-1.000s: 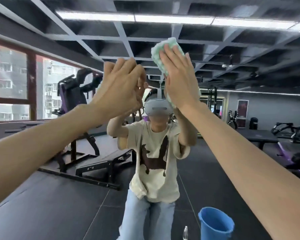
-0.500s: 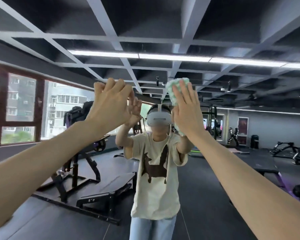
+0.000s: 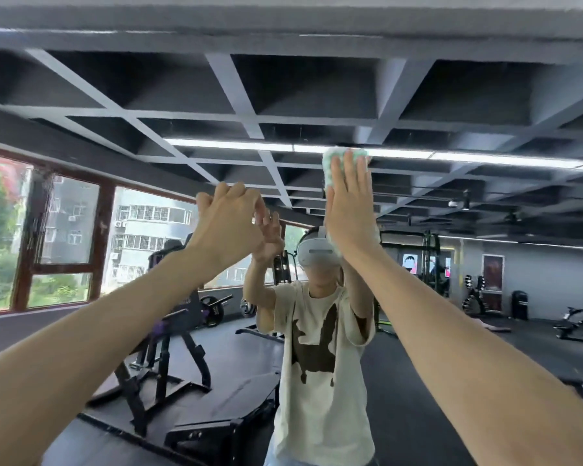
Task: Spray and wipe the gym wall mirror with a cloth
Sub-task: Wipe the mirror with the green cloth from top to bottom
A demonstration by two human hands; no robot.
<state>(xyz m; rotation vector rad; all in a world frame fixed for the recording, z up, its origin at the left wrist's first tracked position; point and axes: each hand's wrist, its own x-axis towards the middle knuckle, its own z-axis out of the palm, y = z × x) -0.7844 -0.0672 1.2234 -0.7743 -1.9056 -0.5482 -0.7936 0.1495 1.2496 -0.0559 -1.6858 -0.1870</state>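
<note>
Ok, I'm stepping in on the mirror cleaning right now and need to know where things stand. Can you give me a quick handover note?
Right hand: flat, straight fingers pressing the cloth against the mirror, high up, above the reflected head.
Left hand: raised beside it near the glass, fingers loosely bent, holding nothing.
Spray bottle: not in view.
Done: wiping is under way on the upper part. How much glass is already clean cannot be told.
Left: wipe across and down, probably respraying as needed.
</note>
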